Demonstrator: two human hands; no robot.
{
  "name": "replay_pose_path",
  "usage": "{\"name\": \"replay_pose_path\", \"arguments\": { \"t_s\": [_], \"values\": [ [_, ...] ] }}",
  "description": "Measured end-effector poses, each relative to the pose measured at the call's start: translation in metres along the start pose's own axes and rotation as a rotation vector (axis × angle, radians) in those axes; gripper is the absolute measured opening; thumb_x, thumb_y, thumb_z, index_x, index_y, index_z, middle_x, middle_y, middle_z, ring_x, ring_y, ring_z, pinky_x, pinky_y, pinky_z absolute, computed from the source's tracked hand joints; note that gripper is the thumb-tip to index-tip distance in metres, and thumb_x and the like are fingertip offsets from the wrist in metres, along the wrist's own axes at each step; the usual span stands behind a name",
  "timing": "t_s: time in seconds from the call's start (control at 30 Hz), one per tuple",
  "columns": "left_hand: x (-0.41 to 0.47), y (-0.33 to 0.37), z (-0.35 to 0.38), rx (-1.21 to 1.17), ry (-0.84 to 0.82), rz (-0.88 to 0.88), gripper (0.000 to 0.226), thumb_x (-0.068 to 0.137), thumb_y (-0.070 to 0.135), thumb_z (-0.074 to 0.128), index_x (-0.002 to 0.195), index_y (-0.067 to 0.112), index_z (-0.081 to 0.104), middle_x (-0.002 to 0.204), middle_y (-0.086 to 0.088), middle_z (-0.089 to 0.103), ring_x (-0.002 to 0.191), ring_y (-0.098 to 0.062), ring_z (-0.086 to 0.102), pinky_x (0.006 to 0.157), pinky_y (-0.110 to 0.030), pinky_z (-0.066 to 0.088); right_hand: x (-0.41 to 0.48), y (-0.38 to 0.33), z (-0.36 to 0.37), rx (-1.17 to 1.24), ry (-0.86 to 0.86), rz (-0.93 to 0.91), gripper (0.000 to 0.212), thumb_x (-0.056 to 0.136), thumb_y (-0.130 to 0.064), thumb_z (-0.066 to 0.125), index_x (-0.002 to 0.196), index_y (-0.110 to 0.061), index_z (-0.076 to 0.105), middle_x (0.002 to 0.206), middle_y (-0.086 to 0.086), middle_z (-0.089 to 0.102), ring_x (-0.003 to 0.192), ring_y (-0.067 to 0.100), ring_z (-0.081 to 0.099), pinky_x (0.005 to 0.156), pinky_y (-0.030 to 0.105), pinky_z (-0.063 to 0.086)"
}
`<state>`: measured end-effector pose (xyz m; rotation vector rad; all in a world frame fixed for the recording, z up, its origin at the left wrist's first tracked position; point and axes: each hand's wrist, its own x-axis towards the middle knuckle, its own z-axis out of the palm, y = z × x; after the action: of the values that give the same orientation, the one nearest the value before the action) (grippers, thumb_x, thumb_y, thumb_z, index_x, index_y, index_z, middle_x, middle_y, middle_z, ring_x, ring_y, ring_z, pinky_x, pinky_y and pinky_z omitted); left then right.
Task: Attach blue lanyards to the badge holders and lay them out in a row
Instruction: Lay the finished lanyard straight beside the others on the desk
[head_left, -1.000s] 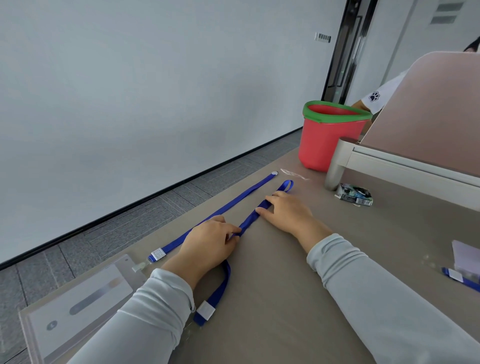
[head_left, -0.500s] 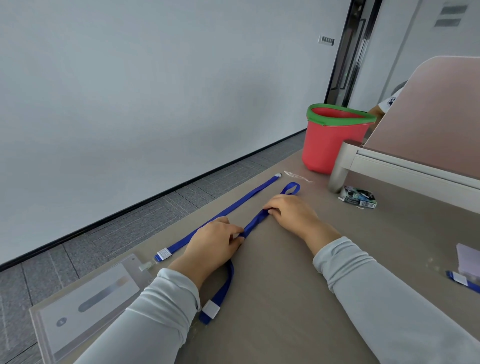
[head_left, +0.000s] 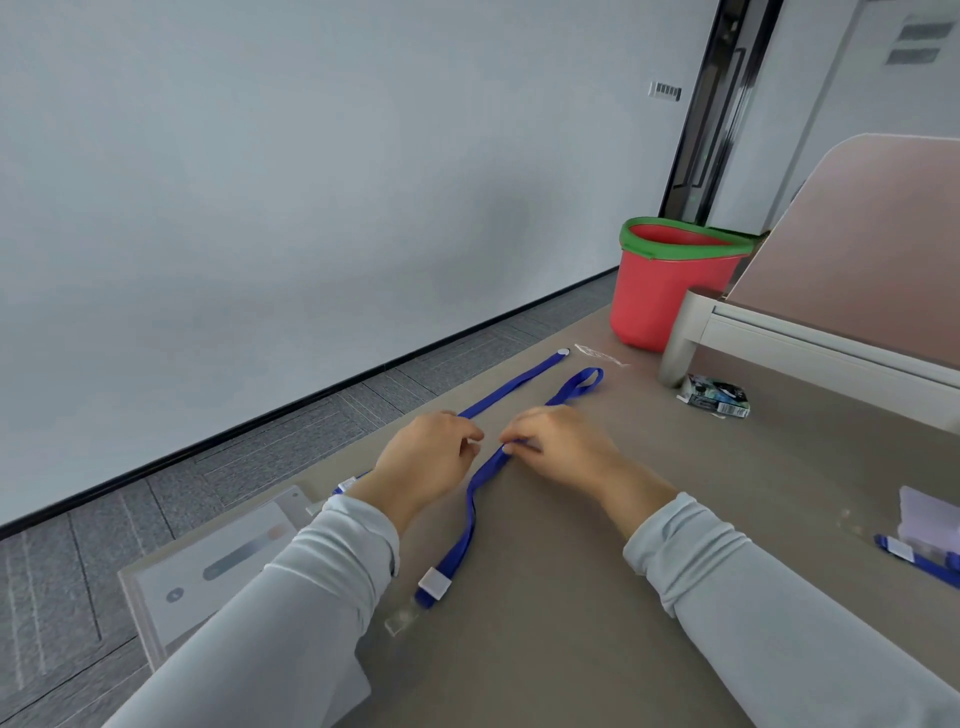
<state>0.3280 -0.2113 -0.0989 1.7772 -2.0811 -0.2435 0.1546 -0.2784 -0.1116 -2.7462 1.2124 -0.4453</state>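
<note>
Two blue lanyards lie on the grey-brown table (head_left: 571, 597). The far lanyard (head_left: 514, 387) runs straight and passes under my left hand. The near lanyard (head_left: 470, 519) has a loop at its far end and a white tag with a clear clip at its near end. My right hand (head_left: 563, 449) pinches the near lanyard at its middle. My left hand (head_left: 423, 462) hovers just left of that spot with fingers loosely curled, a small gap away from the strap. A clear badge holder (head_left: 218, 564) with a white card lies at the table's left edge, partly hidden by my left sleeve.
A red bucket (head_left: 665, 296) with a green rim stands at the back. A desk partition (head_left: 841, 270) with a grey foot lies to the right, and a small printed packet (head_left: 717, 397) sits beside it. Another blue lanyard (head_left: 922, 561) and a pale box (head_left: 932, 519) are at the right edge.
My left hand let go of the near lanyard and lifted slightly. My right hand slid back along the strap towards me, and the strap's near part now curves slack.
</note>
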Motion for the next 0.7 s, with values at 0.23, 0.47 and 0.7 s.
{"name": "replay_pose_path", "arguments": {
  "t_s": [0.23, 0.47, 0.7],
  "values": [
    [-0.079, 0.006, -0.029, 0.094, -0.045, -0.019, 0.021, 0.091, 0.027, 0.049, 0.105, 0.027, 0.065, 0.103, 0.008, 0.059, 0.088, -0.010, 0.058, 0.082, -0.027, 0.050, -0.027, -0.034, 0.002, -0.003, -0.056, 0.120, 0.033, 0.096, -0.031, 0.043, 0.112, -0.013, 0.065, 0.117, 0.003, 0.065, 0.108, 0.020, 0.058, 0.093, 0.033, 0.045],
    [-0.168, -0.004, -0.025, 0.094, -0.062, 0.027, 0.028, 0.093, 0.026, 0.046, 0.118, 0.029, 0.059, 0.117, 0.011, 0.052, 0.104, -0.006, 0.051, 0.083, -0.016, 0.039, -0.028, -0.054, 0.015, 0.074, -0.037, 0.368, 0.040, 0.093, -0.048, 0.041, 0.105, -0.012, 0.055, 0.097, 0.005, 0.062, 0.087, 0.020, 0.058, 0.078, 0.035, 0.050],
    [-0.202, -0.012, -0.014, 0.125, -0.047, -0.030, 0.039, 0.097, 0.038, 0.032, 0.133, 0.031, 0.046, 0.141, 0.013, 0.041, 0.128, -0.010, 0.033, 0.104, -0.028, 0.033, -0.033, -0.064, 0.024, -0.073, -0.221, 0.356, 0.064, 0.092, -0.059, 0.028, 0.146, -0.025, 0.020, 0.157, 0.009, 0.011, 0.145, 0.027, 0.009, 0.115, 0.045, 0.015]
  ]
}}
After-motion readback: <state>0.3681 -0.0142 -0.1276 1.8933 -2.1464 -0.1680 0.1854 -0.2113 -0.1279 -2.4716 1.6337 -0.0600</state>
